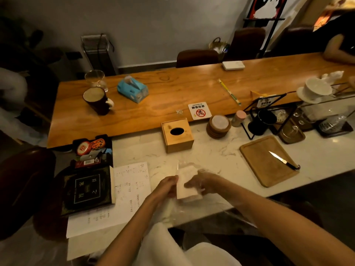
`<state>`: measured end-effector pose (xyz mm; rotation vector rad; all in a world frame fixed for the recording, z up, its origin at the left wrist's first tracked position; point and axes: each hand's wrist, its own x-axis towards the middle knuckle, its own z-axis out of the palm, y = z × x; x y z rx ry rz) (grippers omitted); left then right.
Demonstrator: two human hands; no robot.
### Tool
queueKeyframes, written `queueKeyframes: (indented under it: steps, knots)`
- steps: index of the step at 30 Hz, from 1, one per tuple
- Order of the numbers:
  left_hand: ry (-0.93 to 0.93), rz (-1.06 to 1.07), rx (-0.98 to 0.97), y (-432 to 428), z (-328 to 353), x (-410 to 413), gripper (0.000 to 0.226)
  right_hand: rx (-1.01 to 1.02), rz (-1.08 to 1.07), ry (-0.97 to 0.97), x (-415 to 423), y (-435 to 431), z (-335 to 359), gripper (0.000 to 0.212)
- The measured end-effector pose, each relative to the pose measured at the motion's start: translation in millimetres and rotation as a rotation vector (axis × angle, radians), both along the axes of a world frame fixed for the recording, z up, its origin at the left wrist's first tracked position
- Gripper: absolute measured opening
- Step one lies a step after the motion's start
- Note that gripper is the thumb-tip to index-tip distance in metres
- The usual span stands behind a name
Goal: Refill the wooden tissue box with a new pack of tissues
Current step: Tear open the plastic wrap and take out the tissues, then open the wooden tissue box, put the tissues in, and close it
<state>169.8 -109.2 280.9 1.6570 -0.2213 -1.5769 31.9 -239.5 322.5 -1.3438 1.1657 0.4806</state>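
The wooden tissue box (177, 135) stands upright on the marble counter (221, 154), its oval slot dark. Nearer to me, both hands hold a white tissue pack (187, 186) in thin clear plastic wrap just above the counter. My left hand (167, 186) grips the pack's left side. From the right, my right hand (199, 184) closes on the pack and on the loose clear wrap. The pack is a hand's length in front of the wooden box, not touching it.
A wooden tray (267, 160) with a knife (282, 160) lies to the right. Papers (130, 191) and a black box (88, 189) lie to the left. Coasters (219, 126), a black rack (269, 120), a blue tissue pack (132, 89) and a mug (97, 100) stand beyond. A person's arm (338, 52) rests far right.
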Motion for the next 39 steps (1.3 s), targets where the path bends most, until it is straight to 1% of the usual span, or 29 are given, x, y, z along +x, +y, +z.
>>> queueKeyframes:
  steps: [2, 4, 6, 8, 9, 10, 12, 13, 14, 16, 17, 18, 19, 21, 22, 23, 24, 26, 27, 28, 29, 30, 31, 32, 34, 35, 36, 37, 39]
  knots:
    - [0.126, 0.065, -0.061, 2.4, 7.1, 8.1, 0.032, -0.058, 0.100, -0.045, 14.2, -6.5, 40.7, 0.066]
    - [0.192, 0.185, -0.138, 6.7, 12.0, 17.0, 0.026, -0.151, 0.219, -0.094, 12.6, -18.3, 62.9, 0.083]
    - [0.190, 0.315, -0.192, 12.3, 15.7, 26.7, 0.017, -0.189, 0.368, -0.130, 5.1, -28.9, 90.2, 0.088]
    - [0.173, 0.452, -0.254, 20.8, 15.5, 37.0, 0.008, -0.170, 0.410, -0.205, -2.6, -46.5, 124.5, 0.088]
    - [0.168, 0.542, -0.281, 26.6, 15.0, 41.9, 0.009, -0.159, 0.380, -0.269, -9.6, -59.1, 137.0, 0.087]
    - [0.162, 0.645, -0.295, 33.4, 12.3, 47.1, 0.016, -0.143, 0.334, -0.333, -17.0, -71.1, 147.3, 0.088]
    - [0.157, 0.843, -0.310, 46.4, 6.1, 54.9, 0.027, -0.111, 0.179, -0.481, -31.7, -95.8, 156.7, 0.087]
    - [0.150, 0.938, -0.322, 52.4, 4.4, 56.7, 0.031, -0.072, 0.059, -0.579, -37.0, -106.9, 154.1, 0.085]
    - [0.144, 1.026, -0.343, 56.3, 3.5, 56.5, 0.033, -0.026, -0.071, -0.667, -40.6, -117.0, 147.8, 0.081]
    - [0.157, 1.180, -0.348, 62.7, 0.1, 52.1, 0.026, 0.070, -0.308, -0.807, -44.2, -129.9, 128.1, 0.068]
    - [0.143, 1.259, -0.339, 65.1, -4.0, 49.9, 0.023, 0.111, -0.410, -0.844, -45.7, -135.3, 114.2, 0.060]
    - [0.174, 1.333, -0.326, 66.9, -9.0, 45.2, 0.026, 0.156, -0.487, -0.861, -47.4, -139.1, 99.1, 0.054]
    - [0.192, 1.393, -0.327, 67.9, -13.9, 40.4, 0.035, 0.200, -0.551, -0.859, -49.5, -142.6, 82.7, 0.053]
    - [0.209, 1.470, -0.298, 69.1, -21.2, 27.4, 0.049, 0.260, -0.630, -0.815, -55.5, -144.1, 48.2, 0.064]
    - [0.229, 1.512, -0.283, 66.1, -24.3, 18.8, 0.045, 0.266, -0.656, -0.775, -59.4, -142.9, 29.8, 0.067]
    - [0.240, 1.530, -0.245, 63.0, -27.5, 10.8, 0.038, 0.247, -0.667, -0.732, -62.7, -140.2, 11.9, 0.060]
    - [0.192, 1.548, -0.180, 59.2, -25.8, 2.8, 0.030, 0.213, -0.662, -0.679, -66.8, -136.4, -6.2, 0.051]
    - [0.163, 1.658, -0.091, 55.6, -31.2, -10.1, 0.016, 0.117, -0.594, -0.555, -75.7, -129.7, -43.0, 0.041]
    - [0.170, 1.724, -0.037, 55.8, -35.2, -12.6, 0.022, 0.061, -0.559, -0.495, -81.4, -126.7, -58.5, 0.041]
    - [0.184, 1.766, 0.002, 55.8, -40.2, -15.1, 0.036, 0.012, -0.531, -0.440, -88.2, -124.3, -71.8, 0.043]
    - [0.160, 1.763, 0.052, 53.1, -42.2, -16.9, 0.044, -0.037, -0.498, -0.399, -94.1, -121.6, -82.2, 0.046]
    - [0.093, 1.723, 0.137, 54.2, -41.3, -20.2, 0.047, -0.095, -0.450, -0.375, -98.9, -119.4, -90.3, 0.050]
    - [0.119, 1.749, 0.191, 53.7, -38.0, -22.9, 0.045, -0.159, -0.385, -0.354, -101.6, -116.4, -94.0, 0.052]
    - [0.197, 1.838, 0.218, 51.5, -33.7, -20.3, 0.040, -0.231, -0.320, -0.322, -103.1, -113.7, -96.4, 0.055]
    - [0.280, 1.919, 0.180, 52.9, -30.0, -14.6, 0.030, -0.403, -0.202, -0.210, -101.5, -110.1, -100.6, 0.071]
    - [0.213, 1.880, 0.211, 54.3, -26.1, -18.7, 0.028, -0.471, -0.156, -0.149, -99.6, -108.4, -100.0, 0.080]
    - [0.091, 1.780, 0.262, 54.9, -22.1, -21.9, 0.030, -0.525, -0.124, -0.095, -97.5, -106.8, -98.4, 0.086]
    - [0.003, 1.716, 0.265, 54.2, -18.3, -23.1, 0.037, -0.577, -0.092, -0.044, -95.7, -104.4, -96.5, 0.090]
    - [-0.013, 1.805, 0.248, 58.0, -20.1, -14.5, 0.057, -0.684, -0.022, 0.013, -95.0, -99.0, -92.1, 0.090]
